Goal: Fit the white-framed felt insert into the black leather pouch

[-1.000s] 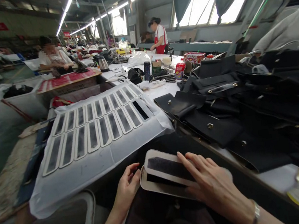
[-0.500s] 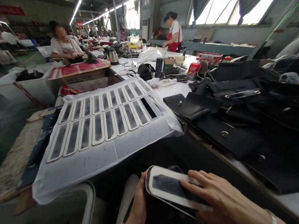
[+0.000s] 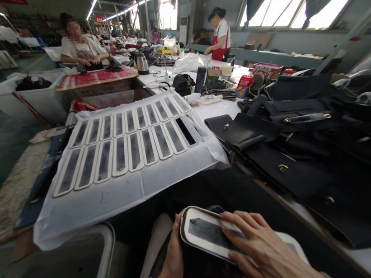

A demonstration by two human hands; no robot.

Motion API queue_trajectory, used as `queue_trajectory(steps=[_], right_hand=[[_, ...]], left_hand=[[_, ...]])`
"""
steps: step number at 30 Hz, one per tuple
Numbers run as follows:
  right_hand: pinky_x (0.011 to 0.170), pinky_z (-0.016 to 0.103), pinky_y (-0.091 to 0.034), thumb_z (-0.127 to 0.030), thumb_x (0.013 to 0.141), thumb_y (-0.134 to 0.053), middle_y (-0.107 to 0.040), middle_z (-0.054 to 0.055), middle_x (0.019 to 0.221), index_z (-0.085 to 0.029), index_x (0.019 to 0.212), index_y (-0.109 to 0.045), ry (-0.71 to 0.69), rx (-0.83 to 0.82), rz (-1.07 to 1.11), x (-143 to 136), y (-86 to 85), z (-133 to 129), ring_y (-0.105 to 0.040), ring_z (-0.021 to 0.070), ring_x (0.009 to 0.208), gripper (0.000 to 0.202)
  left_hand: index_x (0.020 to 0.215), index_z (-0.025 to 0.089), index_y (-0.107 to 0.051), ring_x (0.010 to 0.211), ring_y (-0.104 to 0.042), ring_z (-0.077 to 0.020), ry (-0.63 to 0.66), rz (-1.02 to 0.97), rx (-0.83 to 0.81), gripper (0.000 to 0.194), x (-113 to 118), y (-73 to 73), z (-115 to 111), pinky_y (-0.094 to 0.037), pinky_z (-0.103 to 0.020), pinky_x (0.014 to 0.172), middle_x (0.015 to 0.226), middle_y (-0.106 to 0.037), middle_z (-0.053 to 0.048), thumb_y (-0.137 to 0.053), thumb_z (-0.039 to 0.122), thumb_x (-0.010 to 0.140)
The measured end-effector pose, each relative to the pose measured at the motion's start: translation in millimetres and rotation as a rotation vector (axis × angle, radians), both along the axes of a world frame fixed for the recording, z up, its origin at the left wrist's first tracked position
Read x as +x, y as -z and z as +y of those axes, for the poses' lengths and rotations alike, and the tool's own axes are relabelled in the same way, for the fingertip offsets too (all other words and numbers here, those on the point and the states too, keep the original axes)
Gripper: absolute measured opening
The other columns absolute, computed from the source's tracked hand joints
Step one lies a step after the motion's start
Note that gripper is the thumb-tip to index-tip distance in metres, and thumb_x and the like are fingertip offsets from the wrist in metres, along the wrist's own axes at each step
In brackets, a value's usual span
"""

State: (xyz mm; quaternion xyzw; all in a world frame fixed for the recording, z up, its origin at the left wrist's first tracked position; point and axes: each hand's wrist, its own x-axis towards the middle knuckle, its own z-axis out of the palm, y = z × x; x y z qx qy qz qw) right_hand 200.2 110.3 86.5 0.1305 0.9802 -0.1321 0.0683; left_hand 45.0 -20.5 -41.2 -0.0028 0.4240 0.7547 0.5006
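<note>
Low in the centre, a long panel with rounded corners, a white border and a dark middle strip lies on a dark piece with a raised rim; its kind is unclear. My left hand is closed around the left end, fingers partly hidden behind it. My right hand lies across the panel with fingers stretched out and spread, pressing on its face. The panel's far right end shows beyond that hand. Ahead, two rows of similar white-bordered panels lie on a white sheet.
Black leather bag pieces with metal fittings are heaped at the right. A pale bin stands at lower left. A kettle and a red packet sit further back. Two people work across the tables.
My right hand has slid left along the panel, and the panel's right end now shows past it. My left hand keeps its hold. The view has shifted slightly.
</note>
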Motion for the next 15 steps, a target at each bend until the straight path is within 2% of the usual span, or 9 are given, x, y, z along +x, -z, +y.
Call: queue_trajectory(steps=[2,4,7,9,12,15], right_hand=[[0.098,0.051,-0.047,-0.026,0.097,-0.046,-0.054,0.009,0.138,-0.024,0.115,-0.064,0.051,0.001,0.052,-5,8.9,-1,-0.053,0.0281,0.119,0.026],[0.096,0.050,-0.047,-0.025,0.095,-0.051,-0.050,0.009,0.143,-0.026,0.126,-0.058,0.079,0.015,0.081,-8,21.7,-2,-0.051,0.0290,0.122,0.032],[0.096,0.055,-0.045,-0.033,0.096,-0.051,-0.035,0.003,0.156,-0.038,0.146,-0.036,0.034,0.073,0.083,-7,40.6,-5,-0.035,0.0355,0.138,0.052],[0.097,0.062,-0.042,-0.035,0.098,-0.048,-0.028,-0.003,0.158,-0.044,0.147,-0.033,-0.023,0.123,0.074,-6,48.3,-5,-0.024,0.0397,0.143,0.052],[0.102,0.071,-0.032,-0.027,0.097,-0.047,-0.024,-0.005,0.159,-0.042,0.148,-0.031,-0.097,0.164,0.091,-6,50.5,-4,-0.016,0.0427,0.145,0.056],[0.108,0.070,-0.027,-0.024,0.096,-0.046,-0.029,-0.004,0.157,-0.038,0.151,-0.027,-0.144,0.106,0.092,-12,45.2,0,-0.013,0.0400,0.146,0.060]], left_hand=[[0.118,0.023,-0.068,0.113,-0.061,-0.0268,0.001,0.001,0.006,0.048,-1,-0.9,0,-0.040,-0.041,0.107,0.109,-0.073,-0.003,-0.055,0.058,0.088],[0.117,0.023,-0.068,0.113,-0.061,-0.0267,0.004,-0.004,0.006,0.048,-1,-0.5,0,-0.041,-0.040,0.107,0.111,-0.073,-0.003,-0.055,0.058,0.088],[0.118,0.022,-0.067,0.115,-0.060,-0.0267,0.008,-0.012,0.000,0.047,-3,3.1,0,-0.040,-0.040,0.108,0.117,-0.071,-0.004,-0.055,0.056,0.088],[0.119,0.021,-0.067,0.118,-0.059,-0.0266,0.008,-0.015,0.007,0.046,-3,6.8,0,-0.038,-0.039,0.109,0.122,-0.069,-0.004,-0.054,0.054,0.090],[0.118,0.021,-0.067,0.121,-0.056,-0.0263,0.018,-0.006,0.057,0.043,-2,12.8,-1,-0.035,-0.040,0.112,0.127,-0.066,-0.003,-0.049,0.051,0.093],[0.118,0.022,-0.067,0.126,-0.052,-0.0265,0.023,0.006,0.092,0.041,-2,16.8,-1,-0.030,-0.040,0.115,0.129,-0.065,-0.003,-0.047,0.049,0.095]])
